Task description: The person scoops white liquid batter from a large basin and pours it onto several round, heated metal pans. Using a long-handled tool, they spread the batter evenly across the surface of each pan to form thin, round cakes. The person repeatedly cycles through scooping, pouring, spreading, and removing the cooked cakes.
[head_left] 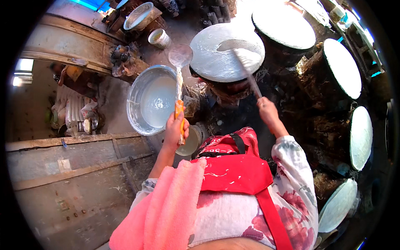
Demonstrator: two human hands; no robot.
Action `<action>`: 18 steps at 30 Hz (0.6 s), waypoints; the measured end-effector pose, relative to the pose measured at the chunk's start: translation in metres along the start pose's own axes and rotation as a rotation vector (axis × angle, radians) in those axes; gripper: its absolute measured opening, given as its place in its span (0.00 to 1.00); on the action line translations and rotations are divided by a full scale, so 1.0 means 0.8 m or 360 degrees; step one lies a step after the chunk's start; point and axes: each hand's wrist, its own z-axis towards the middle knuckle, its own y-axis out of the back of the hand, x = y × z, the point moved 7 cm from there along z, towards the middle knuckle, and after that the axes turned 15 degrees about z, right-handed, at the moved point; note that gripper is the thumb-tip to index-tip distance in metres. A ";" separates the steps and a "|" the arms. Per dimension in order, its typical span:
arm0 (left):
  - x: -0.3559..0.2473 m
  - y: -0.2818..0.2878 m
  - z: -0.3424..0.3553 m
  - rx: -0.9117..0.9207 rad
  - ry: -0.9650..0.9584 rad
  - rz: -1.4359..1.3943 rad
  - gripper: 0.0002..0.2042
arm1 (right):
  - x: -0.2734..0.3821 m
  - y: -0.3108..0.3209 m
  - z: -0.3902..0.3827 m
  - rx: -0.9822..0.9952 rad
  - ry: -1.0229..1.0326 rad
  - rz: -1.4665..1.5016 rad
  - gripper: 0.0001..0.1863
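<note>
My left hand [174,130] is wrapped round the orange handle of a ladle [179,57], whose bowl is smeared white and hangs between the basin and the round pan. In my right hand [268,113] is a long thin stick [248,76], blurred by motion. Its far end meets the wet white layer on a large round pan [204,56] with a dark rim. A curved swirl marks that layer near the stick. Left of the ladle stands a wide basin [132,100] holding milky white liquid.
More round white-topped pans stand at the right: a far one [283,26], then others [342,68] [361,138] [338,205] curving toward me. A white bucket [159,38] and another basin [138,16] are at far left. A second bucket [192,143] sits beside my left wrist. A low wooden partition [75,166] borders the left.
</note>
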 end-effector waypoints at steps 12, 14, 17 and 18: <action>-0.010 -0.055 0.022 -0.0060 0.0102 0.0063 0.17 | -0.003 0.041 0.040 0.0510 0.0306 -0.0565 0.12; -0.013 -0.062 0.015 -0.0090 0.0136 0.0071 0.18 | -0.036 0.068 0.051 0.0325 0.0420 -0.0502 0.11; -0.015 -0.074 0.014 -0.0137 0.0182 0.0034 0.18 | -0.053 0.112 0.121 0.0058 0.0475 -0.0602 0.11; -0.017 -0.076 0.012 -0.0155 0.0171 0.0063 0.18 | -0.041 0.118 0.149 0.0013 0.0528 -0.0663 0.11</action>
